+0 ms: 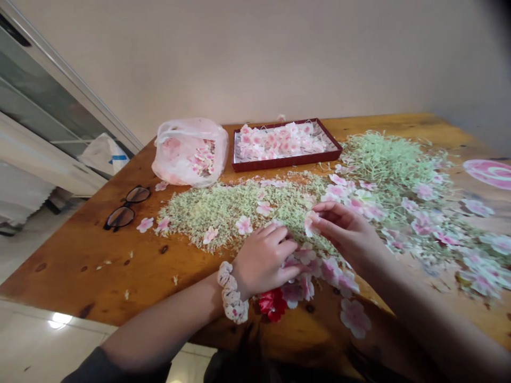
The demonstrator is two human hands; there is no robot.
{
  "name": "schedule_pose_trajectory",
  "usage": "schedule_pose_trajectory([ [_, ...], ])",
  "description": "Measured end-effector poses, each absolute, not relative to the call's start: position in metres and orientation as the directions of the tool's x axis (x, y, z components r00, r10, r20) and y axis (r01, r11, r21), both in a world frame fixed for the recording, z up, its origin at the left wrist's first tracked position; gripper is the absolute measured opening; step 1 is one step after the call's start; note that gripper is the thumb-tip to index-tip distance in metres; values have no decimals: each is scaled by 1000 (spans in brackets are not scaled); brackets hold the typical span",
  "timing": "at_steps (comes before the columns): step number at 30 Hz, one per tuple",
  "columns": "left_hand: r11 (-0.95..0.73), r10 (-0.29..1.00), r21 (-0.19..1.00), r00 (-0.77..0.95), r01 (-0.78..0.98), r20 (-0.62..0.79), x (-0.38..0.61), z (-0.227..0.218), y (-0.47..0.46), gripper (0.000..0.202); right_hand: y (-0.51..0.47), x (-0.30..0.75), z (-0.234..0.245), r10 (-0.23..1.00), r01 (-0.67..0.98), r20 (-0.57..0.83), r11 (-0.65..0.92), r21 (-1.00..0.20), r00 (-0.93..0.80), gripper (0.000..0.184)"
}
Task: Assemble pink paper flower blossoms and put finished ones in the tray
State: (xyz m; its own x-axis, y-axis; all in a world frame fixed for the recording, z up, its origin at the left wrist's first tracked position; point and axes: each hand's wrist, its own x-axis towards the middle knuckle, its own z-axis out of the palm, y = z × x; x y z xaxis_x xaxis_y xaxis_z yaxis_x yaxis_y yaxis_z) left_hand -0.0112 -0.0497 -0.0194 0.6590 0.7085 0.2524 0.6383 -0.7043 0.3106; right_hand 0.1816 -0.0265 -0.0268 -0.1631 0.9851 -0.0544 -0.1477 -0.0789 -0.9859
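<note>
Right hand point(345, 232), nearly closed, pinches a pink artificial blossom point(311, 224).

There were one left hand point(261, 260), one right hand point(345, 231), one pair of glasses point(126, 207), one plastic bag point(190, 152), one dark red tray point(287, 162), one fabric scrunchie point(231, 292) and one red blossom point(272, 304); the pink blossoms point(355, 318) were too many to count.

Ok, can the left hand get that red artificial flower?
Probably yes: the left hand rests just above the red artificial flower; only loose pale-pink artificial flowers lie beside it, nothing on top.
</note>
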Motion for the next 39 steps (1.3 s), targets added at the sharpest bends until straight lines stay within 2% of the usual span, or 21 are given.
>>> schedule_pose_trajectory([
  [3,-736,677,243,676,632,292,-7,-20,-51,36,-26,182,-27,986,-162,-39,-65,-985,-162,23],
  [7,-783,616,147,722,605,314,-2,-23,-53,29,-25,184,-26,984,-190,-48,-80,-978,-169,20],
  [14,-763,639,129,709,634,298,2,-32,-55,14,-27,184,-22,989,-153,-55,-76,-985,-140,22],
  [17,-730,683,247,663,637,307,0,-29,-52,12,-26,186,-19,991,-150,-49,-68,-986,-127,23],
  [20,-614,775,561,557,555,298,-5,-21,-47,10,-23,192,-16,984,-169,-48,-77,-983,-171,23],
  [23,-356,877,865,445,353,180,-11,-14,-45,11,-20,200,-14,947,-169,-95,-152,-974,-307,25],
  [25,-162,921,965,382,206,73,-13,-12,-44,15,-20,202,-13,913,-200,-76,-169,-965,-401,25],
  [27,-32,939,995,343,97,-3,-14,-11,-44,17,-23,201,-11,884,-226,-13,-134,-965,-468,22],
  [29,26,945,999,326,42,-38,-13,-10,-44,18,-28,196,-8,870,-204,40,-69,-977,-491,18],
  [34,22,952,1000,304,19,-27,-12,-7,-44,16,-41,181,-2,895,-78,183,165,-983,-406,10],
  [39,10,958,999,286,35,-20,-12,-6,-45,16,-42,178,-4,899,-30,259,266,-964,-354,7],
])
